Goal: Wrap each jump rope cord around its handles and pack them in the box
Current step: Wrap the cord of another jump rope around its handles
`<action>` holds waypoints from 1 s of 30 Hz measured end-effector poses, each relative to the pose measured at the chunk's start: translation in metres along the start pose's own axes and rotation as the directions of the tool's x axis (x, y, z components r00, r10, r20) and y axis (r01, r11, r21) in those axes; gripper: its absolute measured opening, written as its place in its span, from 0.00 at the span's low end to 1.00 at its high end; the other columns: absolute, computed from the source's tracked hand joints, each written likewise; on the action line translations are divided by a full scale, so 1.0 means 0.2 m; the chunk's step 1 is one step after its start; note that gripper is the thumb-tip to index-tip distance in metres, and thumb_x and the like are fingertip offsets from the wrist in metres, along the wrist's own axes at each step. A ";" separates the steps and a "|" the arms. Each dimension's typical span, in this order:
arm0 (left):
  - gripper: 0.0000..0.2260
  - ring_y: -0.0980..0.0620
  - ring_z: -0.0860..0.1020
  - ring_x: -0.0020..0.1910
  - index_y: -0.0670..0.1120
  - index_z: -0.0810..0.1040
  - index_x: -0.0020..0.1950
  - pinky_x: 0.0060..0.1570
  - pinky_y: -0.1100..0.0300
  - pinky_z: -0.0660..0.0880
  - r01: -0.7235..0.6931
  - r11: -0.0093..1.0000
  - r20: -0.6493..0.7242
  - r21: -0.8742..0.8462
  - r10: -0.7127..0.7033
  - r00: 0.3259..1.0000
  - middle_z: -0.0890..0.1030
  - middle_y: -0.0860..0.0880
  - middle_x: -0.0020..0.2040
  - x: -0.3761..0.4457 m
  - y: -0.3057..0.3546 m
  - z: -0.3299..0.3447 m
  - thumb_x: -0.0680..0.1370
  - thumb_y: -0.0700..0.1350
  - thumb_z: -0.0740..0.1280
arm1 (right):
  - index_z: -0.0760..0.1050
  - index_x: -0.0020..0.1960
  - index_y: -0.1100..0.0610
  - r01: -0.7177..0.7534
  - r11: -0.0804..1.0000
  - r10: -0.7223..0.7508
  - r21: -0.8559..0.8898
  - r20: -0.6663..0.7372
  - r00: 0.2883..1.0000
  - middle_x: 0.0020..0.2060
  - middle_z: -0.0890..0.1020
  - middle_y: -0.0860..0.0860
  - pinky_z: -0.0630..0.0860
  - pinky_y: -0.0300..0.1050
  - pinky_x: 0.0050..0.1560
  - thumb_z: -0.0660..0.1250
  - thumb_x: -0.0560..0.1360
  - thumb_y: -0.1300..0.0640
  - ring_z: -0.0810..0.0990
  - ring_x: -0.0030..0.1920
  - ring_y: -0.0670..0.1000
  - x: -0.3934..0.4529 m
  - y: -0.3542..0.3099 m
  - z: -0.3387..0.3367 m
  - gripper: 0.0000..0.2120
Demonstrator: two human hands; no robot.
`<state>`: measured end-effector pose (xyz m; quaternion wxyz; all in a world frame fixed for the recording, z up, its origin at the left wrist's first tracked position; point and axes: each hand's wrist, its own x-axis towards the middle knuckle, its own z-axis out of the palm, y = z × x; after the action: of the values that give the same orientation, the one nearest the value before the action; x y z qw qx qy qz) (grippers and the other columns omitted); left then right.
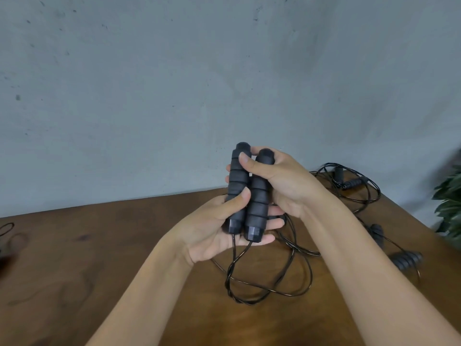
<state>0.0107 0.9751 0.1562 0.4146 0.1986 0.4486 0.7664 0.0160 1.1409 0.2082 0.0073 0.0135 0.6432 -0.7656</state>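
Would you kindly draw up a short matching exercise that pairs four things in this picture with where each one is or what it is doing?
Things:
1. Two black ribbed foam handles
2. Left hand
3. Right hand
4. Loose black cord

States:
A. Grips the upper ends of the pair
B. Held upright, side by side
C. Trails down onto the brown wooden table
D. Holds the lower ends of the pair

Pairs: 1-B, 2-D, 3-A, 4-C
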 end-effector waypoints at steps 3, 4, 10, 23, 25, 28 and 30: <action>0.23 0.34 0.78 0.69 0.38 0.71 0.76 0.66 0.37 0.76 0.007 1.000 -0.003 -0.018 -0.007 1.000 0.78 0.32 0.70 -0.01 0.01 0.00 0.84 0.50 0.62 | 0.74 0.67 0.60 -0.001 1.000 0.001 -0.004 -0.002 1.000 0.59 0.84 0.62 0.80 0.64 0.61 0.77 0.69 0.52 0.84 0.59 0.62 0.00 0.01 0.00 0.30; 0.23 0.34 0.78 0.69 0.38 0.70 0.76 0.66 0.36 0.76 0.010 1.000 -0.003 -0.021 -0.010 1.000 0.78 0.32 0.70 -0.01 0.01 0.00 0.84 0.49 0.62 | 0.74 0.67 0.60 0.000 1.000 0.000 -0.007 0.000 1.000 0.59 0.84 0.62 0.80 0.64 0.61 0.77 0.69 0.52 0.84 0.58 0.62 0.01 0.01 0.00 0.30; 0.24 0.34 0.77 0.70 0.38 0.71 0.75 0.68 0.33 0.73 0.034 0.999 0.026 -0.024 -0.033 0.999 0.77 0.33 0.71 -0.03 0.01 -0.01 0.83 0.49 0.64 | 0.75 0.67 0.61 -0.001 1.000 0.001 -0.011 0.019 1.000 0.60 0.83 0.63 0.79 0.65 0.63 0.77 0.68 0.51 0.83 0.60 0.64 0.01 0.00 0.00 0.31; 0.20 0.36 0.83 0.63 0.38 0.86 0.60 0.64 0.42 0.80 0.045 0.984 -0.054 -0.171 -0.055 0.997 0.81 0.31 0.65 -0.02 -0.03 0.04 0.72 0.49 0.75 | 0.76 0.63 0.62 0.028 0.999 -0.027 -0.017 0.052 0.998 0.54 0.86 0.62 0.85 0.56 0.50 0.72 0.78 0.59 0.87 0.52 0.61 0.01 -0.02 0.04 0.16; 0.23 0.37 0.84 0.60 0.36 0.85 0.60 0.62 0.45 0.81 0.056 0.967 -0.083 -0.249 -0.078 0.993 0.81 0.31 0.64 -0.02 -0.05 0.05 0.72 0.50 0.75 | 0.76 0.61 0.62 0.045 0.999 -0.044 -0.020 0.046 0.998 0.54 0.86 0.62 0.84 0.58 0.52 0.72 0.78 0.59 0.87 0.52 0.62 0.03 -0.03 0.04 0.14; 0.20 0.39 0.85 0.59 0.36 0.85 0.62 0.60 0.47 0.82 0.104 0.977 -0.097 -0.185 -0.123 0.988 0.83 0.33 0.61 -0.02 -0.07 0.06 0.79 0.51 0.70 | 0.76 0.61 0.63 0.052 0.998 -0.050 -0.043 0.041 0.998 0.54 0.85 0.63 0.84 0.58 0.53 0.72 0.78 0.60 0.86 0.53 0.63 0.06 -0.06 0.03 0.14; 0.20 0.44 0.87 0.52 0.37 0.84 0.63 0.56 0.49 0.84 0.119 0.984 -0.133 -0.134 -0.136 0.982 0.86 0.39 0.54 -0.01 -0.09 0.07 0.79 0.51 0.72 | 0.76 0.61 0.63 0.043 0.997 -0.039 -0.070 0.061 0.997 0.54 0.85 0.63 0.84 0.58 0.54 0.72 0.78 0.60 0.86 0.53 0.63 0.07 -0.06 0.03 0.13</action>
<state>0.0298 0.9848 0.1490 0.4417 0.0881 0.4398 0.7770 0.0019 1.1376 0.2203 0.0112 -0.0226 0.6695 -0.7423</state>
